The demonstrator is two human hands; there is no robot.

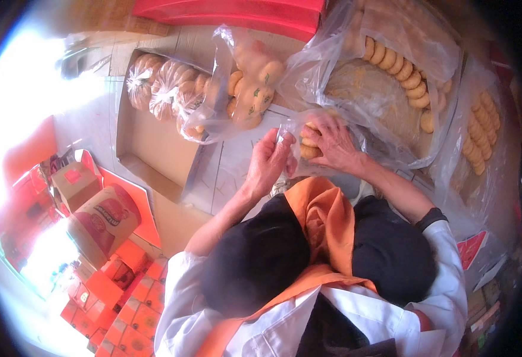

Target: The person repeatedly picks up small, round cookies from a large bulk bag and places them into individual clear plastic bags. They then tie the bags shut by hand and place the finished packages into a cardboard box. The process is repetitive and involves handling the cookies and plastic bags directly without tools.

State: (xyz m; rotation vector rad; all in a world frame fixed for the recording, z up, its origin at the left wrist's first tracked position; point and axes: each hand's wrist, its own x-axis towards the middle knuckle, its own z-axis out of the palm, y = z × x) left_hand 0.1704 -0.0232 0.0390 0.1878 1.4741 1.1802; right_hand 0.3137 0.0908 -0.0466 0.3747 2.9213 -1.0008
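Observation:
Between my knees, my left hand (273,156) pinches the edge of a clear plastic bag (294,167). My right hand (336,142) is curled over a short row of round golden cookies (310,145), which sit in or against that bag; I cannot tell how far inside they are. To the right, a carton lined with clear plastic sheeting (390,127) has a curved row of similar cookies (401,71) along its far side. Ahead to the left, a shallow cardboard box (153,154) holds several knotted clear bags of cookies (171,85).
A larger clear bag of cookies with green print (254,93) leans at the box's right. Another plastic-lined container with cookie rows (481,129) stands far right. At left are a printed cardboard tub (104,218) and stacked orange boxes (127,308). A red box (238,15) lies at the top.

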